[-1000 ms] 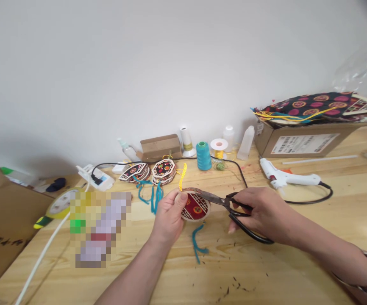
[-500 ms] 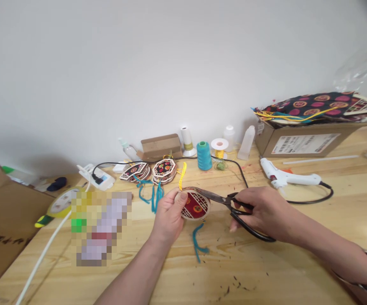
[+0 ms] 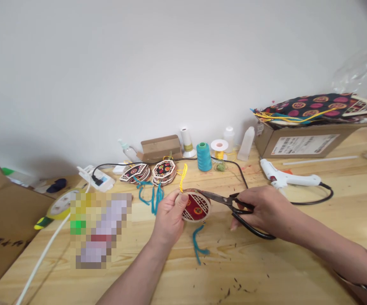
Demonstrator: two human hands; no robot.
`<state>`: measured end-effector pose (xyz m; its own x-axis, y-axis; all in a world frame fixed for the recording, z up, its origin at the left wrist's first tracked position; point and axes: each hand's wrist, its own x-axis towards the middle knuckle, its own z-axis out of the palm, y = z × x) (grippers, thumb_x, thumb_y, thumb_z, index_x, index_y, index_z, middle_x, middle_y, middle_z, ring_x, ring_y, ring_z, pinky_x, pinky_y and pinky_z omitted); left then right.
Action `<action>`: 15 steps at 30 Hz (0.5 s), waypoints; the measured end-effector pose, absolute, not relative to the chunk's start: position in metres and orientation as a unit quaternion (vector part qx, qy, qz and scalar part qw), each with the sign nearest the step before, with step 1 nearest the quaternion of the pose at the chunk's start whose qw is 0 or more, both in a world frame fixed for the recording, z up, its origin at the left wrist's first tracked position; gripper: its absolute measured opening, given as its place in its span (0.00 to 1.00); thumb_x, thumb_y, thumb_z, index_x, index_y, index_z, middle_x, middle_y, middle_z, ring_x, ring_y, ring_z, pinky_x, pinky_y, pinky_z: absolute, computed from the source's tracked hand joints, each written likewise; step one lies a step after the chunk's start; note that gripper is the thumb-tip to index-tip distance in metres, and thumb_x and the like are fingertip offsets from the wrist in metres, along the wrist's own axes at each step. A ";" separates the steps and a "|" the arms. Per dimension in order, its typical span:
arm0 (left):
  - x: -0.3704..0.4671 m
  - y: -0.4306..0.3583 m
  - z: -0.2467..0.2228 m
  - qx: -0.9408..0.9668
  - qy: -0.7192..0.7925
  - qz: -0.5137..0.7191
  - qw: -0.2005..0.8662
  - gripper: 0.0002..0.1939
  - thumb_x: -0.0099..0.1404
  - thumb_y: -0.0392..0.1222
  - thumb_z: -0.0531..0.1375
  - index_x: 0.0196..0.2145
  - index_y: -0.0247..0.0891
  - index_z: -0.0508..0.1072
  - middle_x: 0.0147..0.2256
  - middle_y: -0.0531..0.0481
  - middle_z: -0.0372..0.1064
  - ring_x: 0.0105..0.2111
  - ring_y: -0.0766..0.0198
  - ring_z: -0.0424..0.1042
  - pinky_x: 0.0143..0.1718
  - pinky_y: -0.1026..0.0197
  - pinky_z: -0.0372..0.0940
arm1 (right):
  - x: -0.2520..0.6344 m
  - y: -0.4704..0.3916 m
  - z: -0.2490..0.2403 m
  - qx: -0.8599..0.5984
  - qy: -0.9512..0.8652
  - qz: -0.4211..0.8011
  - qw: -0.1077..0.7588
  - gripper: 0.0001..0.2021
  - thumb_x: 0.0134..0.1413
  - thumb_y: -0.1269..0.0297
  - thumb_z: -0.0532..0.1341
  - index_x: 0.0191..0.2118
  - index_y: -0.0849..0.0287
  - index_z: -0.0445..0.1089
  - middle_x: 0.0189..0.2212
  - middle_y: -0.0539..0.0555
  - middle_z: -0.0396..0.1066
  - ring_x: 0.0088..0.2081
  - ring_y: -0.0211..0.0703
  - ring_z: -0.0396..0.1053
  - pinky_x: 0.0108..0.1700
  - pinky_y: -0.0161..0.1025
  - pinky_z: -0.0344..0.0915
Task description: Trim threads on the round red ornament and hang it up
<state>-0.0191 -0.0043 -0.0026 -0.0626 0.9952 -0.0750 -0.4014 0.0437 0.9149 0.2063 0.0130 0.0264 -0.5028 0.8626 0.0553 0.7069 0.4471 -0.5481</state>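
Observation:
My left hand (image 3: 171,212) is closed on a round ornament (image 3: 197,206) with a dark red patterned face and a pale lattice rim. A yellow braided cord (image 3: 183,178) rises from its top, and a teal tassel (image 3: 199,245) hangs below it. In my right hand (image 3: 259,207) is a pair of black-handled scissors (image 3: 224,200), my fingers around the grips. The blades point left, and their tips meet the ornament's upper right edge. Whether they touch fabric or thread there is too small to tell.
Behind my hands lie stacked fan-shaped ornaments (image 3: 135,173) and octagonal ornaments (image 3: 164,171). A teal thread cone (image 3: 204,157) stands near the wall. To the right are a white glue gun (image 3: 290,178) with its cable and a filled cardboard box (image 3: 304,144). A power strip (image 3: 101,180) sits left.
The scissor tips have slid slightly right, from over the ornament's top to its upper right edge. My left hand keeps its hold on the ornament.

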 end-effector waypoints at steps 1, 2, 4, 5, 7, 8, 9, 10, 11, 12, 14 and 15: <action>-0.019 -0.004 -0.002 0.353 0.423 0.595 0.585 0.13 0.53 0.46 0.66 0.32 0.34 0.75 0.29 0.47 0.76 0.28 0.64 0.74 0.31 0.63 0.69 | 0.206 0.013 0.026 -0.475 -0.831 0.235 0.171 0.19 0.46 0.47 0.62 0.22 0.60 0.70 0.18 0.51 0.67 0.21 0.34 0.59 0.24 0.33 0.50; -0.019 -0.004 -0.002 0.354 0.425 0.595 0.583 0.13 0.53 0.46 0.66 0.32 0.34 0.75 0.30 0.47 0.76 0.28 0.63 0.74 0.31 0.63 0.69 | 0.206 0.013 0.027 -0.479 -0.827 0.238 0.175 0.20 0.46 0.46 0.61 0.22 0.60 0.69 0.18 0.50 0.66 0.20 0.34 0.58 0.23 0.32 0.49; -0.019 -0.004 -0.003 0.357 0.428 0.594 0.581 0.14 0.53 0.47 0.66 0.32 0.34 0.75 0.30 0.47 0.76 0.28 0.63 0.75 0.31 0.62 0.69 | 0.207 0.014 0.027 -0.486 -0.820 0.244 0.178 0.21 0.46 0.43 0.60 0.22 0.60 0.67 0.17 0.49 0.65 0.20 0.33 0.56 0.22 0.32 0.49; -0.019 -0.004 -0.003 0.358 0.427 0.594 0.580 0.14 0.53 0.47 0.66 0.32 0.34 0.75 0.30 0.47 0.77 0.28 0.62 0.75 0.31 0.62 0.69 | 0.207 0.014 0.028 -0.487 -0.820 0.245 0.176 0.22 0.45 0.42 0.60 0.23 0.59 0.66 0.17 0.48 0.64 0.20 0.33 0.55 0.22 0.32 0.48; -0.018 -0.004 -0.003 0.361 0.424 0.596 0.579 0.14 0.53 0.47 0.66 0.32 0.34 0.75 0.30 0.47 0.77 0.28 0.63 0.75 0.32 0.62 0.69 | 0.207 0.014 0.029 -0.483 -0.826 0.236 0.170 0.22 0.44 0.41 0.60 0.24 0.59 0.64 0.18 0.47 0.63 0.20 0.33 0.54 0.22 0.31 0.48; -0.018 -0.004 -0.003 0.362 0.422 0.597 0.578 0.13 0.53 0.47 0.66 0.32 0.34 0.75 0.31 0.47 0.77 0.29 0.63 0.75 0.32 0.63 0.69 | 0.207 0.013 0.029 -0.478 -0.831 0.229 0.167 0.22 0.44 0.41 0.60 0.24 0.58 0.63 0.18 0.47 0.63 0.20 0.33 0.54 0.22 0.32 0.48; -0.018 -0.004 -0.003 0.364 0.420 0.598 0.577 0.13 0.53 0.46 0.66 0.32 0.34 0.75 0.30 0.48 0.77 0.28 0.63 0.75 0.32 0.63 0.69 | 0.207 0.013 0.030 -0.473 -0.836 0.225 0.163 0.21 0.45 0.42 0.60 0.23 0.58 0.62 0.18 0.47 0.63 0.21 0.33 0.55 0.23 0.32 0.47; -0.018 -0.004 -0.003 0.367 0.417 0.598 0.578 0.12 0.54 0.46 0.66 0.32 0.34 0.75 0.30 0.48 0.76 0.28 0.64 0.74 0.32 0.63 0.69 | 0.207 0.013 0.030 -0.468 -0.841 0.222 0.158 0.20 0.46 0.44 0.60 0.23 0.58 0.62 0.19 0.48 0.64 0.21 0.33 0.55 0.23 0.32 0.47; -0.018 -0.004 -0.003 0.370 0.414 0.597 0.579 0.12 0.54 0.46 0.65 0.32 0.34 0.75 0.30 0.48 0.76 0.28 0.64 0.74 0.32 0.63 0.69 | 0.207 0.013 0.031 -0.465 -0.844 0.221 0.153 0.19 0.47 0.46 0.60 0.23 0.58 0.62 0.19 0.48 0.64 0.21 0.33 0.55 0.24 0.32 0.47; -0.018 -0.004 -0.003 0.372 0.413 0.595 0.581 0.12 0.55 0.46 0.65 0.33 0.34 0.75 0.29 0.48 0.76 0.28 0.64 0.74 0.32 0.63 0.69 | 0.206 0.012 0.032 -0.463 -0.845 0.222 0.147 0.18 0.48 0.47 0.60 0.22 0.59 0.63 0.20 0.49 0.64 0.21 0.34 0.55 0.24 0.32 0.47; -0.019 -0.004 -0.003 0.376 0.413 0.591 0.583 0.12 0.55 0.46 0.65 0.33 0.34 0.75 0.30 0.47 0.76 0.29 0.63 0.75 0.33 0.62 0.69 | 0.205 0.012 0.033 -0.464 -0.845 0.226 0.138 0.18 0.48 0.48 0.60 0.22 0.59 0.66 0.19 0.49 0.64 0.22 0.34 0.56 0.24 0.33 0.47; -0.019 -0.004 -0.003 0.377 0.414 0.589 0.583 0.12 0.55 0.46 0.65 0.34 0.34 0.76 0.31 0.47 0.77 0.30 0.63 0.75 0.33 0.62 0.69 | 0.205 0.011 0.033 -0.464 -0.845 0.228 0.136 0.18 0.47 0.48 0.61 0.22 0.59 0.67 0.19 0.50 0.64 0.21 0.34 0.56 0.24 0.33 0.47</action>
<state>-0.0188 -0.0040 -0.0028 -0.0370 0.9986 -0.0385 -0.3754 0.0219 0.9266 0.2050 0.0112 0.0334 -0.5319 0.8466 0.0186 0.7223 0.4651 -0.5118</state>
